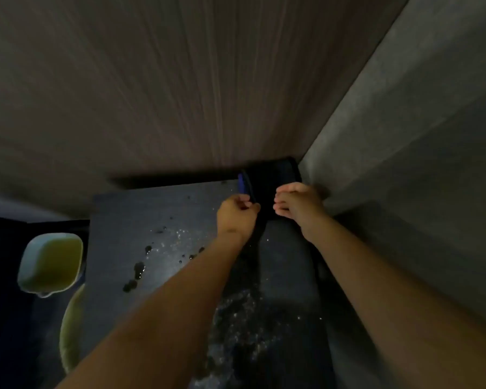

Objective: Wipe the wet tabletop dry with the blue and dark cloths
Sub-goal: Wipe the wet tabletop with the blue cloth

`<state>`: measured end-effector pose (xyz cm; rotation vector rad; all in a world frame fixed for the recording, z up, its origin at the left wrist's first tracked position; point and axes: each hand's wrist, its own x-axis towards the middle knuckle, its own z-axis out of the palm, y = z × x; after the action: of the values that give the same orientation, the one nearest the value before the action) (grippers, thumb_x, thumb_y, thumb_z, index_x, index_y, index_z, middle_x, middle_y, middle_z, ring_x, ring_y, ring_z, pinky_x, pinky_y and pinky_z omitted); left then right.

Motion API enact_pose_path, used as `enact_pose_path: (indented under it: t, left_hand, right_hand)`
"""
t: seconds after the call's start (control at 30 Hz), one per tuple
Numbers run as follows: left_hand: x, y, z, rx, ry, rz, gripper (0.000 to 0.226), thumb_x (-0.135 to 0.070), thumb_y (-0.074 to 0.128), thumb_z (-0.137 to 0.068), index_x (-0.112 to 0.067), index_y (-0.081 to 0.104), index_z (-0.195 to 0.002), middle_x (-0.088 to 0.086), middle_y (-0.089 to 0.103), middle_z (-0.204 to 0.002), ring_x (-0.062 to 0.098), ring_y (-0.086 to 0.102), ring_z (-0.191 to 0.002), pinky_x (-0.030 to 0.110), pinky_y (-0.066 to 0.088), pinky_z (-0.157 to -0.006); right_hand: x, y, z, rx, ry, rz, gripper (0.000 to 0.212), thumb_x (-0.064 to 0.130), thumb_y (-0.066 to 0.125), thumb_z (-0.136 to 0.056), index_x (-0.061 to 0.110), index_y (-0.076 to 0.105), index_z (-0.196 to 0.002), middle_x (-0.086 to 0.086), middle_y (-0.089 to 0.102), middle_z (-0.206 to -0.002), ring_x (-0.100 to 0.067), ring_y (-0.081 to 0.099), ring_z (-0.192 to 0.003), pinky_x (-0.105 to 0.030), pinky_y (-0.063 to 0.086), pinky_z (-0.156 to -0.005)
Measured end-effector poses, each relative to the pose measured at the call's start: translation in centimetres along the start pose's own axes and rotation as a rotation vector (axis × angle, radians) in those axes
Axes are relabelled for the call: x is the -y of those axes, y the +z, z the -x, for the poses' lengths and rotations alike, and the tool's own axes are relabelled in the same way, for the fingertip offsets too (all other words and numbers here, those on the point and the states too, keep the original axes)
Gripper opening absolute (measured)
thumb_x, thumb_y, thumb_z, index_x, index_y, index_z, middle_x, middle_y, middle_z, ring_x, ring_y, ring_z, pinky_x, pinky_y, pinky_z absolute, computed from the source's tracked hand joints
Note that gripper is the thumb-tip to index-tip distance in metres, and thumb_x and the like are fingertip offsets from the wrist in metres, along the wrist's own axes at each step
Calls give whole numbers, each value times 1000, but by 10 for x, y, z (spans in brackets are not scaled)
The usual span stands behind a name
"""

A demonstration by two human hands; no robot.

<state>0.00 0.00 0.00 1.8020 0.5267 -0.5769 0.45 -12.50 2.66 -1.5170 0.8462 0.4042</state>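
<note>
Step, likely: taking up cloths at surface's (124, 220) far right corner. Left hand (236, 217) pinches dark cloth (267, 181), blue cloth (240, 184) beside it; right hand (298, 203) rests on it, grip unclear. Next: sweep over near droplets (139, 269).

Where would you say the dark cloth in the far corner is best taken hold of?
Its near edge, from the near side: the dark cloth lies tucked against two walls, far and right. The left hand pinches that edge.

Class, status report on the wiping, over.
Left hand pinches dark cloth edge; right hand on it, grip unclear. Blue cloth beside, far corner. Droplets on tabletop unwiped.
</note>
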Motion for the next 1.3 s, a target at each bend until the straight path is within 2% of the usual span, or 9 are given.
enact_pose_path:
  t: [0.27, 0.47, 0.63, 0.73, 0.8, 0.87, 1.03, 1.13, 1.3]
  left_hand:
    - [-11, 18, -12, -224, 27, -241, 42, -30, 69, -85, -6, 55, -118, 15, 59, -121, 27, 57, -109, 33, 45, -88]
    - [-19, 19, -16, -186, 132, -261, 8, -14, 67, -81, -13, 59, -84, 13, 65, -100, 25, 61, -94, 24, 39, -74]
    - [-30, 16, 1, -127, 200, 69, 30, -2, 64, -76, -15, 41, -61, 0, 47, -58, 8, 44, -54, 18, 35, -48]
    - [-37, 9, 4, -36, 4, 464, 29, 6, 54, -74, -14, 40, -57, 6, 45, -61, 17, 48, -64, 27, 39, -61]
    - [-43, 2, 6, 111, -145, 687, 14, -4, 51, -65, -7, 57, -78, 14, 55, -82, 27, 53, -81, 36, 45, -70]
    - [-46, -5, 7, 238, -239, 796, 50, -13, 49, -57, -5, 62, -105, 16, 62, -94, 32, 58, -88, 37, 50, -72]
    - [-56, -12, 11, 383, -276, 946, 47, -15, 43, -59, -5, 65, -99, 13, 68, -89, 30, 62, -83, 32, 54, -68]
    - [-50, -9, 13, 284, -310, 935, 44, -13, 43, -65, -6, 64, -103, 15, 67, -95, 32, 60, -90, 36, 53, -71]
    - [-29, 4, 7, -122, -143, 691, 23, -1, 43, -82, -10, 64, -85, 15, 66, -100, 33, 59, -102, 48, 48, -94]
  right_hand:
    - [-9, 8, -12, -208, -261, 255, 26, -2, 48, -89, 22, 54, -85, -8, 62, -87, -26, 63, -82, -41, 54, -78]
    - [1, 4, -17, -286, -369, 457, 37, -1, 49, -91, 6, 55, -127, -11, 56, -129, -24, 56, -118, -31, 44, -95]
    - [7, 3, -23, -272, -333, 476, 51, 5, 52, -91, 9, 44, -141, -11, 43, -144, -25, 45, -131, -36, 38, -108]
    - [11, 4, -22, -182, -281, 380, 50, 12, 51, -96, 9, 40, -144, -11, 45, -145, -25, 45, -133, -35, 37, -109]
    - [14, 4, -19, -126, -223, 274, 49, 20, 48, -99, 9, 39, -146, -10, 47, -145, -25, 45, -133, -34, 36, -108]
    - [19, 1, -15, -118, -167, 192, 48, 26, 47, -100, 10, 42, -144, -8, 49, -143, -26, 47, -131, -35, 38, -106]
    - [30, -8, -7, -78, 12, -26, 43, 37, 55, -94, 12, 59, -128, -8, 64, -119, -30, 60, -113, -44, 48, -99]
    - [34, -11, 1, -94, -44, -74, 26, 24, 60, -92, 9, 66, -112, -5, 69, -96, -27, 64, -94, -37, 55, -83]
    - [35, -9, 7, -191, -218, -66, 20, 14, 59, -92, 11, 61, -112, -7, 65, -112, -22, 63, -98, -31, 56, -80]
